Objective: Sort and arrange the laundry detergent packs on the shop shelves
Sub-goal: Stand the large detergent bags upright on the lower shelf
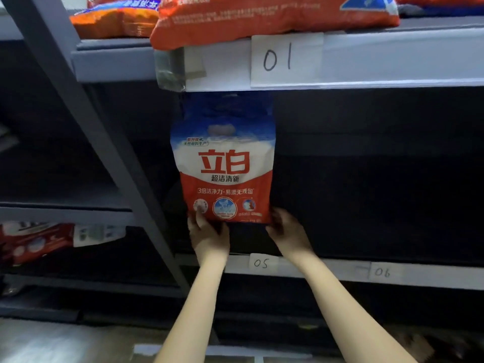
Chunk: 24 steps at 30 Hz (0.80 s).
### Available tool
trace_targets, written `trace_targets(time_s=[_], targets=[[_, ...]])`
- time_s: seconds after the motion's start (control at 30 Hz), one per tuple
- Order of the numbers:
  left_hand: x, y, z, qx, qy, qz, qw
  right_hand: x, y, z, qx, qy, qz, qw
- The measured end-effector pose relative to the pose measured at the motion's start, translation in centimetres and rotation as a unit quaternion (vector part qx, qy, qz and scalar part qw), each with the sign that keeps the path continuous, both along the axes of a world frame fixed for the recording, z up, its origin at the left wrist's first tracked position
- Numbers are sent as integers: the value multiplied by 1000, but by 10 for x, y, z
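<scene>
I see the detergent pack [224, 163] standing upright, its long axis vertical, held in the dark bay between the upper shelf edge marked "01" [286, 60] and the lower shelf edge marked "05" [262, 263]. Both hands sit directly beneath it at its bottom corners: my left hand [207, 231] pinches the lower left corner, thumb over the printed front and fingers behind, while my right hand [285, 230] curls around the lower right corner. Neither hand is nearer; they share the load evenly. The pack's top reaches up close under the upper shelf, and its base appears to hang above the lower shelf instead of resting on it, though the dark interior makes that hard to confirm.

So the coming move, as I judge it, turns on lowering the base straight down and slightly back onto the shelf behind the "05" label.

The pack is a glossy plastic pouch, soft and pillow-like, blue at the crimped top, white in the middle, red below. It will likely slump if set down unevenly. Similar orange-red packs [275, 19] lie flat on the upper shelf, one overhanging its edge.
</scene>
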State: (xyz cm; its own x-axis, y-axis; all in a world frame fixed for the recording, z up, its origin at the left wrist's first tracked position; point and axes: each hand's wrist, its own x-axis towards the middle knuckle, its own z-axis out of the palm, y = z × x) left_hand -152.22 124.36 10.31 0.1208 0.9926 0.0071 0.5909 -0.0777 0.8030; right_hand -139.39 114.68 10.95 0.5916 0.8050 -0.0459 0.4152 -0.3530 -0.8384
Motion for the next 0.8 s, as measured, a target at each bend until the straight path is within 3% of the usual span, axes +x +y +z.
trace_targets(time_s=[0.1, 0.3, 0.53, 0.8], targets=[[-6, -24, -5, 37, 90, -93, 991, -12, -27, -2, -15, -38, -26, 999], [-6, -86, -7, 146, 168, -268, 937, -40, -101, -5, -22, -139, -50, 989], [17, -163, -1, 238, 167, -427, 856, -33, -190, 2, -88, -192, -94, 973], [70, -229, 54, 356, 126, -478, 793, 19, -269, 56, -57, -250, -109, 960]])
